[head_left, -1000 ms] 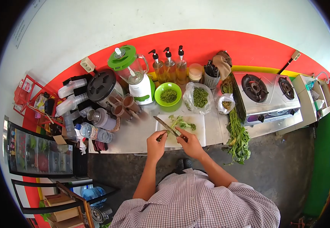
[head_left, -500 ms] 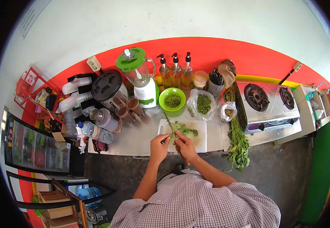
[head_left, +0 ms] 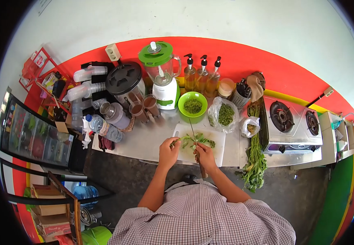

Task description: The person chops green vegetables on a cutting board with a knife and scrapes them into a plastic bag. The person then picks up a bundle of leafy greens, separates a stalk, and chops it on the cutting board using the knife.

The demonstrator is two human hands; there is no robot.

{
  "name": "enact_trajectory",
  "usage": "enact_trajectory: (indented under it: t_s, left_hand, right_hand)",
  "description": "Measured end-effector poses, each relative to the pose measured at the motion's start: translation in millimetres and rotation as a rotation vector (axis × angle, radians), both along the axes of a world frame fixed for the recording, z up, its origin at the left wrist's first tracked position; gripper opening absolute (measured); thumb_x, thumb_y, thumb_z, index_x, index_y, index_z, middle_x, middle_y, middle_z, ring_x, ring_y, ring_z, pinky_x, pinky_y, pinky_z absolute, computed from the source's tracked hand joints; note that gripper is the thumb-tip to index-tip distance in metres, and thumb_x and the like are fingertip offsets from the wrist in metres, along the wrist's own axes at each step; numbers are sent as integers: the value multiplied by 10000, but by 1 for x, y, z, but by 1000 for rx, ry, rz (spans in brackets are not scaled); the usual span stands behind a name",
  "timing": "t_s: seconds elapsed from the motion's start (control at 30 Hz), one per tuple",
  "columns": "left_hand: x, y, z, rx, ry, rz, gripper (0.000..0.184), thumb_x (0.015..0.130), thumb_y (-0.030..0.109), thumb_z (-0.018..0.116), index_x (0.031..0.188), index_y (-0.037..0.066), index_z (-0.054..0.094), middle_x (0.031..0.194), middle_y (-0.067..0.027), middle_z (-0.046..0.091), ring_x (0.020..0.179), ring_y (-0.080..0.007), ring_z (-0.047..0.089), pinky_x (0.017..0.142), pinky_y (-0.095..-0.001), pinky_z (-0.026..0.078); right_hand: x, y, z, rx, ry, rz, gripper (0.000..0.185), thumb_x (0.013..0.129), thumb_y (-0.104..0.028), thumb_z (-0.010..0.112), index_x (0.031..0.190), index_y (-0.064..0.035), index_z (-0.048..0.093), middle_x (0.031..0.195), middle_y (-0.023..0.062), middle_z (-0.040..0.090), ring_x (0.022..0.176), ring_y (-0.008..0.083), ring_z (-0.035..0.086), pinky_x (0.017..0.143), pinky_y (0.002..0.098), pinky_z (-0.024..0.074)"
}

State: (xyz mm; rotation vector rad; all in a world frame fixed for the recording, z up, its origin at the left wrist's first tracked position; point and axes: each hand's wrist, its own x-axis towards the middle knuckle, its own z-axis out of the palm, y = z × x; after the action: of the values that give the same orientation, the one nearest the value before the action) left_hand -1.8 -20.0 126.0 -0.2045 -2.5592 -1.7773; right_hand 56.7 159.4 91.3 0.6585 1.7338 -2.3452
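My right hand (head_left: 205, 156) is closed around the wooden handle of a knife (head_left: 192, 130), whose thin blade points away from me over the white cutting board (head_left: 217, 157). Between the fingers of my left hand (head_left: 168, 152) is a green leafy stem (head_left: 177, 141), pinched at the board's left edge. Leafy greens (head_left: 199, 140) lie loose on the board, just beyond both hands. Past the board stands a lime-green bowl (head_left: 183, 115) with finely cut greens inside. Beside it, a clear plastic bag (head_left: 235, 122) holds more greens.
At the back are a blender (head_left: 165, 92), several pump bottles (head_left: 201, 79) and a utensil holder (head_left: 239, 99). A gas stove (head_left: 288, 139) is on the right, near long leafy stalks (head_left: 255, 167) hanging over the counter edge. Brown cups (head_left: 138, 112) and a water bottle (head_left: 112, 133) stand left.
My hands have moved apart, and the knife now sits farther from the left hand. The leafy greens on the board look more spread out. The whole view has shifted slightly.
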Motion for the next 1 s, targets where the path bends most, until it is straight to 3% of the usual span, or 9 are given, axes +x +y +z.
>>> enact_trajectory:
  t_s: [0.1, 0.2, 0.27, 0.37, 0.43, 0.47, 0.63, 0.93, 1.0]
  left_hand:
    - [-4, 4, 5, -67, 32, -9, 183, 937, 102, 668, 1060, -27, 710, 865, -109, 701, 683, -160, 586, 637, -304, 473]
    - [-12, 8, -6, 91, 77, -27, 176, 971, 102, 652, 1054, -48, 689, 837, -54, 657, 703, -93, 549, 638, -265, 459]
    - [-18, 7, -6, 236, -156, -113, 216, 986, 145, 636, 1057, -53, 686, 807, -22, 620, 691, -86, 520, 613, -257, 427]
    - [-24, 6, 7, 210, -313, -202, 246, 1001, 173, 614, 1069, -53, 685, 787, 1, 593, 705, -79, 506, 627, -254, 413]
    - [-21, 9, 14, 133, -209, -213, 252, 1003, 176, 615, 1082, -53, 684, 763, -11, 593, 697, -85, 506, 627, -267, 415]
    - [-19, 11, 17, 58, -107, -218, 259, 1004, 179, 616, 1096, -53, 683, 740, -23, 594, 690, -92, 507, 627, -280, 417]
    - [-1, 5, 16, 84, -170, -237, 255, 1023, 180, 607, 1093, -55, 680, 768, -11, 593, 707, -87, 491, 651, -272, 414]
    - [5, -7, 13, 108, -167, -272, 222, 1028, 150, 586, 1063, -47, 682, 777, -3, 578, 724, -86, 476, 670, -268, 407]
    - [3, -11, 14, 112, -168, -265, 218, 1027, 147, 584, 1054, -45, 683, 768, 2, 567, 720, -84, 472, 668, -266, 404]
  right_hand:
    - [3, 5, 7, 41, 31, 47, 344, 1058, -174, 512, 1339, 3, 600, 829, 39, 610, 591, 101, 538, 534, 258, 451]
    - [3, 9, 8, 0, 91, 54, 363, 1048, -155, 521, 1363, 16, 581, 816, 28, 607, 568, 73, 510, 512, 241, 430]
    - [5, 9, 7, 0, 98, 52, 374, 1050, -152, 519, 1381, 15, 566, 818, 31, 607, 571, 73, 509, 513, 242, 430]
    - [10, 11, 16, 16, 123, 66, 402, 1050, -140, 520, 1420, 17, 532, 824, 36, 607, 581, 74, 511, 522, 247, 434]
    - [10, 11, 20, 32, 140, 82, 421, 1049, -133, 523, 1442, 19, 512, 827, 39, 608, 588, 74, 513, 530, 251, 439]
    - [9, 10, 19, -43, 146, 70, 449, 1052, -133, 512, 1474, 15, 477, 835, 42, 609, 605, 88, 525, 546, 259, 449]
    - [10, 4, 18, -399, 106, 73, 569, 1062, -158, 458, 1591, -21, 296, 862, 56, 614, 675, 166, 569, 598, 304, 483]
    - [16, 0, 26, -559, 92, 150, 268, 1055, -156, 446, 1292, -41, 493, 845, 94, 596, 682, 203, 580, 626, 323, 486]
    - [18, -2, 27, -565, 88, 144, 350, 1057, -141, 447, 1382, -11, 455, 847, 84, 599, 674, 192, 570, 626, 314, 488]
